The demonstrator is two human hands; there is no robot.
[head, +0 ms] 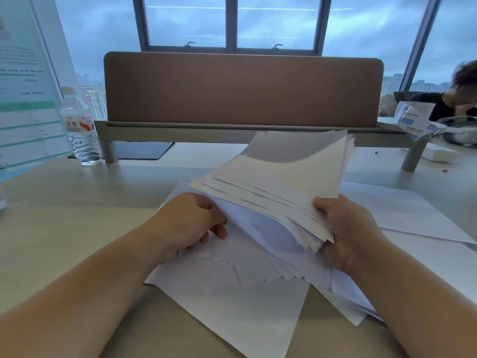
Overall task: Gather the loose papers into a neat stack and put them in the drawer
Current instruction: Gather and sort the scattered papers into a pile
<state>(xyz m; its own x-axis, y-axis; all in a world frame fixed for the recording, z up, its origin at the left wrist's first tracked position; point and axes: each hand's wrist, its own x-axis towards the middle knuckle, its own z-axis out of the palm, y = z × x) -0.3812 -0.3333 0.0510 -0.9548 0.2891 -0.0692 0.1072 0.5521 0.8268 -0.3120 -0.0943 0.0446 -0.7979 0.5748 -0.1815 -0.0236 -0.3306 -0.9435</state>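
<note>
A fanned bundle of several white papers [286,177] is lifted off the desk, tilted up toward the far side. My right hand [346,228] grips its near right corner, thumb on top. My left hand [191,220] is curled at the bundle's left underside, fingers tucked among the lower sheets. More loose sheets [232,301] lie spread flat on the desk beneath both hands, and another sheet [402,213] lies to the right. No drawer is in view.
A beige desk [64,215] carries a brown partition screen [242,86] on a raised shelf at the back. A water bottle [81,130] and a standing printed board [25,94] are at left. Boxes [413,120] and a person [459,96] are at far right.
</note>
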